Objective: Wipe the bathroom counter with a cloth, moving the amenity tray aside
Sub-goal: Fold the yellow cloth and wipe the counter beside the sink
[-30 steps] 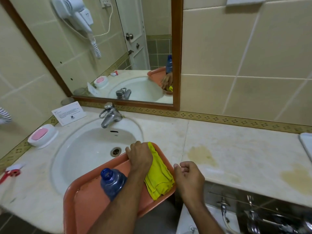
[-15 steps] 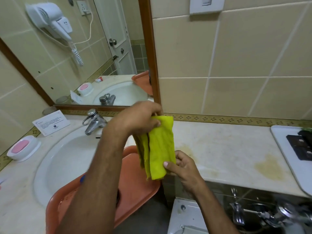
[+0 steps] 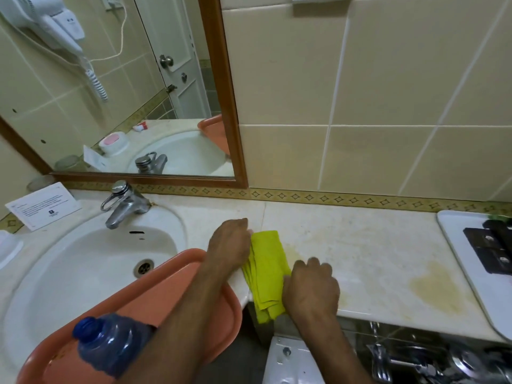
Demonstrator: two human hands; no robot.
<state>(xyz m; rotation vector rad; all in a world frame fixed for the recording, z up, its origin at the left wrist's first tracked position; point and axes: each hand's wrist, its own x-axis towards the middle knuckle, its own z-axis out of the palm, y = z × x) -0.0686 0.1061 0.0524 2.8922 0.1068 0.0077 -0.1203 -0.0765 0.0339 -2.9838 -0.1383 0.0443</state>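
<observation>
Folded yellow cloth lay on stained cream marble counter | left hand pinched its far edge | right hand pressed flat on its near edge | orange plastic tray sat over white basin

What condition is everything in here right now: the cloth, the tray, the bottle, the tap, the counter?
Yellow cloth: folded, flat on the counter, one end hanging over the front edge.
Left hand: on the cloth's left edge.
Right hand: on its right edge.
Orange tray: over the sink.
Blue bottle: lying in the tray, capped.
Tap: no water running.
Counter: yellow-stained.
</observation>
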